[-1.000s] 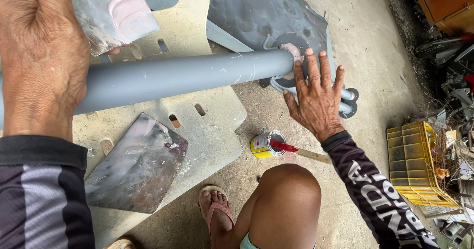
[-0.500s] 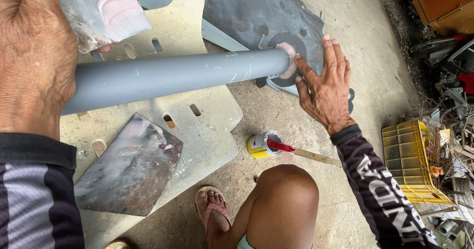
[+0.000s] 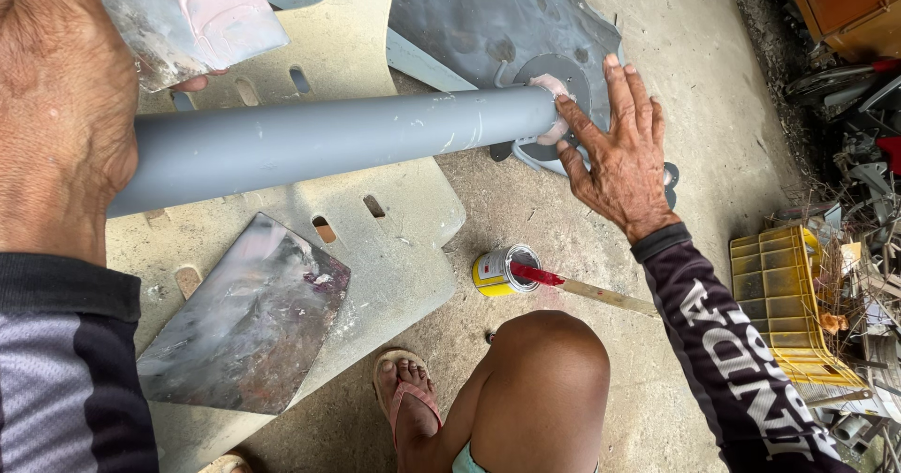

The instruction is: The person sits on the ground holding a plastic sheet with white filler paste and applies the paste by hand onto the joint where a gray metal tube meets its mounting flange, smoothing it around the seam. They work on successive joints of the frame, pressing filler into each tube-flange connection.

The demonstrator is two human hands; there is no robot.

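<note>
Setting: On a bare concrete floor (image 3: 526,201), seen from above, a person crouches over a long grey pipe (image 3: 328,144), one bent knee (image 3: 544,360) and a sandalled foot (image 3: 408,393) showing below.

Right hand: the right hand (image 3: 619,159) is spread wide and flat, fingers (image 3: 631,93) fanned, thumb touching the pipe's far end, where a dab of pink filler (image 3: 549,83) sits against a round grey plate (image 3: 568,74).

Left hand: the left hand (image 3: 56,107) fills the near corner, closed on a flat scraper board (image 3: 188,18) smeared with the same pink paste; the pipe passes just beneath it.

Pipe: it lies roughly level across cream slotted panels (image 3: 375,238), its far end meeting the dark metal sheet (image 3: 497,22) that carries the plate.

Nearby: a small yellow tin (image 3: 497,271) lies on its side with a red-tipped stick (image 3: 572,287) in its mouth; a smeared metal mixing plate (image 3: 249,318) rests on the panel; a yellow crate (image 3: 784,299) stands at the right among scrap.

Doing it well: by the look of it, the joint wants steady pressure from the flat palm, the pipe kept square to the plate, and filler worked evenly round the seam before it stiffens.
</note>
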